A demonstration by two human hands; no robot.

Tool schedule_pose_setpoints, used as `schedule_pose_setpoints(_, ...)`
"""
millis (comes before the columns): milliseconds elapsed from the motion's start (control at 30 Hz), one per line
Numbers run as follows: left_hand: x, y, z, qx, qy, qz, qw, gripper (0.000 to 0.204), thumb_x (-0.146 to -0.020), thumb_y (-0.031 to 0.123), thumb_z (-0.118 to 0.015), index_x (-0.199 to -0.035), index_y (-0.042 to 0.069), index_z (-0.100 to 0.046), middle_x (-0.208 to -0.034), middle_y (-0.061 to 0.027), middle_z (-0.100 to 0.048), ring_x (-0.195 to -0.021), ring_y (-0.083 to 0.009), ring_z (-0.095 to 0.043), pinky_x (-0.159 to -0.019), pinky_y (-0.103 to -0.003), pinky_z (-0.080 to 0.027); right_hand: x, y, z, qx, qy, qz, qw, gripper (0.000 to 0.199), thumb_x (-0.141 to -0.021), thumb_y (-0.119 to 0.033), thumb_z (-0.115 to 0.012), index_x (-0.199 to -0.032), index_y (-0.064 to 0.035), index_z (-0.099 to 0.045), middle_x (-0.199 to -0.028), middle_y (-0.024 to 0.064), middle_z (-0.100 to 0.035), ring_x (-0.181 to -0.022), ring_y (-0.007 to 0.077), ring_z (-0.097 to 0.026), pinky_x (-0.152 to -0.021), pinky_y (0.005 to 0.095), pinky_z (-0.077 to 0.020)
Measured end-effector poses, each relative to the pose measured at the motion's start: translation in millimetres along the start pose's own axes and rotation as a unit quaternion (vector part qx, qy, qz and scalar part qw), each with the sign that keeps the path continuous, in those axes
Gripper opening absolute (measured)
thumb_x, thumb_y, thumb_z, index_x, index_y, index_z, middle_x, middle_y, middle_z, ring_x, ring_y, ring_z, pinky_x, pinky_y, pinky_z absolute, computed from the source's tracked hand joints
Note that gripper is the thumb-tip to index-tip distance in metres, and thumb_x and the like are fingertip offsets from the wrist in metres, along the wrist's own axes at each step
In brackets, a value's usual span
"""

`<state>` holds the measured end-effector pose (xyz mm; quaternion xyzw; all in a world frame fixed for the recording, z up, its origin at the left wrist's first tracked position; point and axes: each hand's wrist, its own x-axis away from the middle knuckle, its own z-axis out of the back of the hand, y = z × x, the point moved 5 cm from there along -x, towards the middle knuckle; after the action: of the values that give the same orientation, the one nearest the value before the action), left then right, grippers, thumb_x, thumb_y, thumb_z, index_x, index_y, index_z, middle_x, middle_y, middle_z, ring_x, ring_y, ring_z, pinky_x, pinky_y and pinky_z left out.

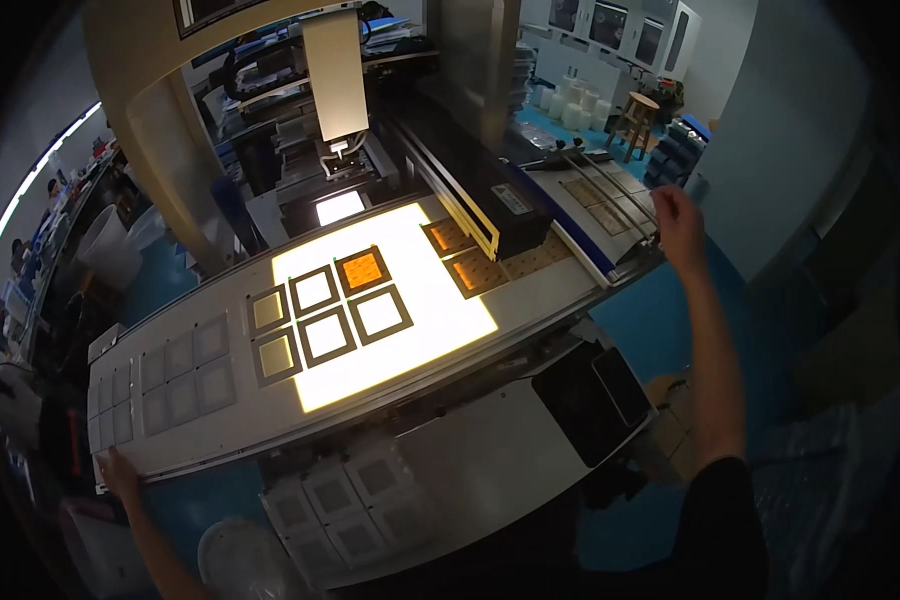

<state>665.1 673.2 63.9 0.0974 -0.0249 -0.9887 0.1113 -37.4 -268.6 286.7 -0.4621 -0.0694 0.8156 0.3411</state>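
Note:
A long pale sheet with rows of square frames lies along the flat machine bed, crossing a bright lit panel. Dark square frames stand out over the light, and one holds an orange patterned patch. My left hand is at the bed's near left corner, its fingers curled at the edge; what they pinch is too small to make out. At the far right end my right hand is raised with closed fingers, beside thin rods above a tilted end tray. Its grip is unclear.
A dark beam spans the bed, and a pale upright head hangs behind it. Below the front edge are a black screen and more framed sheets. A wooden stool stands far right; people sit along a bench at left.

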Motion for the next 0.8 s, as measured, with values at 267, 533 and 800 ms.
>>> schedule_pose_setpoints(267,-40,-46,-52,-0.129,0.067,-0.047,0.988,0.059,-0.110,0.036,-0.047,-0.163,0.009,-0.042,-0.159,-0.0322,-0.045,-0.130,-0.0495,-0.061,-0.113,-0.055,-0.048,-82,268,-30,0.229,-0.114,-0.188,0.948,0.096,-0.085,-0.064,-0.082,-0.144,0.0079,-0.059,-0.132,0.0274,-0.071,-0.121,0.0395,-0.070,-0.102,0.0482,-0.0549)
schedule_pose_setpoints(533,-59,-79,-48,-0.132,0.123,-0.092,0.979,0.066,-0.102,0.009,-0.051,-0.166,0.016,-0.036,-0.154,-0.0378,-0.045,-0.136,-0.0485,-0.056,-0.110,-0.054,-0.051,-85,312,-86,0.188,-0.278,-0.278,0.900,0.143,-0.067,-0.070,-0.093,-0.162,0.0129,-0.026,-0.147,0.0329,-0.060,-0.136,0.0400,-0.061,-0.111,0.0450,-0.0514)
schedule_pose_setpoints(800,-58,-56,-47,-0.241,0.109,-0.101,0.959,0.073,-0.102,0.009,-0.053,-0.170,0.022,-0.030,-0.148,-0.0362,-0.051,-0.126,-0.0484,-0.063,-0.100,-0.055,-0.055,-99,351,-55,0.183,-0.144,-0.148,0.961,0.072,-0.083,-0.045,-0.086,-0.132,0.0029,-0.065,-0.126,0.0251,-0.074,-0.116,0.0363,-0.073,-0.096,0.0446,-0.0583)
